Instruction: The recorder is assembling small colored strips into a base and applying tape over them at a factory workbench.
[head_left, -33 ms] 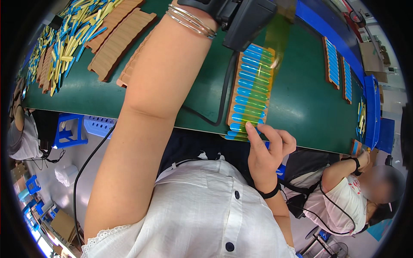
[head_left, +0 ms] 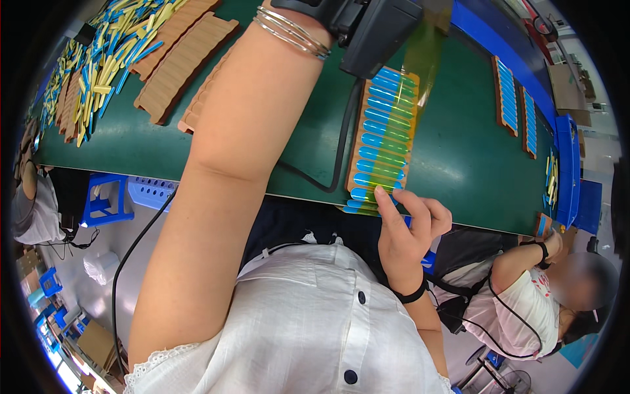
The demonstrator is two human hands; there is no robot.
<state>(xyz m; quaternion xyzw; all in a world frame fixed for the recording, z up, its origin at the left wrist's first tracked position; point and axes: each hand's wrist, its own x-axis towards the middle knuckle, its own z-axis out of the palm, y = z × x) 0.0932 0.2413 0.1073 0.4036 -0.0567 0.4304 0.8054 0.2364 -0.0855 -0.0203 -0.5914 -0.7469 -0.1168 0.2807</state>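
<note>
My left arm reaches across the green table to the top edge. A black device is at its wrist, and the left hand is out of the picture. In front of me lies a brown grooved tray filled with a row of blue strips with rounded ends. A see-through yellow tape runs lengthwise over the strips and rises past the tray's far end. At the near end, my right hand has bent fingers, with its thumb and index fingertips closed on the tape at the table's front edge.
Loose yellow and blue strips are heaped at the far left, beside bare brown trays. Two filled trays lie at the right, near a blue bin. A black cable crosses the table. Another person sits at the right.
</note>
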